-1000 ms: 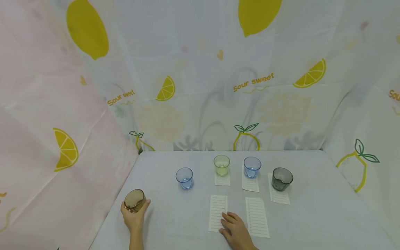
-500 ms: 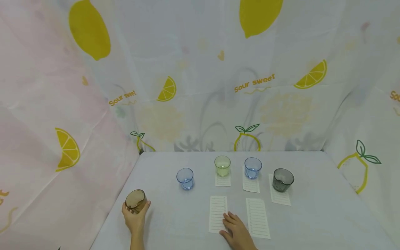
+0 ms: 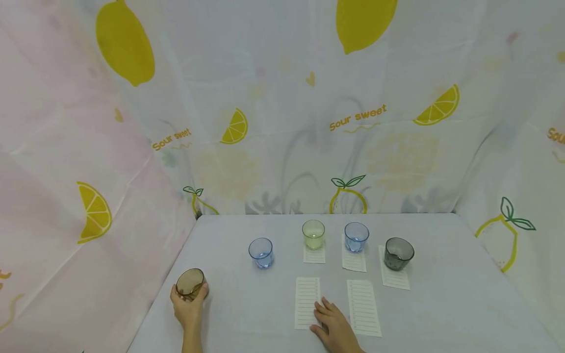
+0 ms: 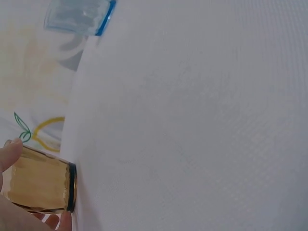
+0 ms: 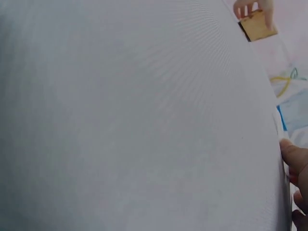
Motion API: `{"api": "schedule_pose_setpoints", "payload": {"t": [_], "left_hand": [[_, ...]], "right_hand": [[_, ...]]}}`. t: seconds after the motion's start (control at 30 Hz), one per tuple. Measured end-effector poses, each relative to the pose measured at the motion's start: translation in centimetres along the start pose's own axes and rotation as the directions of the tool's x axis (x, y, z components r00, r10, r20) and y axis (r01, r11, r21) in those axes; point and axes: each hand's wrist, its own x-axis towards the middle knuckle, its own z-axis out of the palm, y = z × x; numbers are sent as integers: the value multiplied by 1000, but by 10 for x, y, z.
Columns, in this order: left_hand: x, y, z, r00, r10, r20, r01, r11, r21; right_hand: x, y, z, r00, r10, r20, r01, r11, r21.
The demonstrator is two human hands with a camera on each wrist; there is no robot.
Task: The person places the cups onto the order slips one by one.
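Observation:
At the table's left, my left hand (image 3: 188, 310) holds an amber glass cup (image 3: 191, 283), thumb on its right side and fingers round the left. The left wrist view has the amber cup (image 4: 41, 180) between the thumb (image 4: 10, 153) and the fingers, its dark base against the tablecloth. My right hand (image 3: 336, 327) rests on the table with fingers loosely spread and nothing held. Its fingertips lie right at the edge of a lined paper slip (image 3: 307, 303); another slip (image 3: 364, 308) lies just to its right.
A blue cup (image 3: 261, 253) stands on bare cloth between the amber cup and the slips. Along the back, a green cup (image 3: 313, 234), a second blue cup (image 3: 356, 237) and a grey cup (image 3: 398, 253) each stand on a lined slip. Lemon-printed cloth walls enclose the table.
My left thumb has moved in from beside the amber cup to lie against its side. The cup stays in place, and my right hand has barely shifted.

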Motion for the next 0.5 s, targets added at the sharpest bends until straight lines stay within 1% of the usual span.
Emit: {"api": "schedule_pose_setpoints", "payload": {"t": [0.17,0.27,0.33,0.5], "left_hand": [[2,-2,-1,1000,9,-18,-9,1000,-20],[1,-2,-1,999,0,-38,-1,1000,-30],[0,-1,0,999,5,-45,-6,999,-34],[-5,7,1,998,41,-43,-43,998,-42]], "right_hand": [[0,2,1,1000,-6,12,6,1000,-5],[1,3,1,1000,-9,25,9,1000,8],[1,3,0,999,-17,29,16,1000,8],[3,4,0,999,-53,-3,53,998,-18]]}}
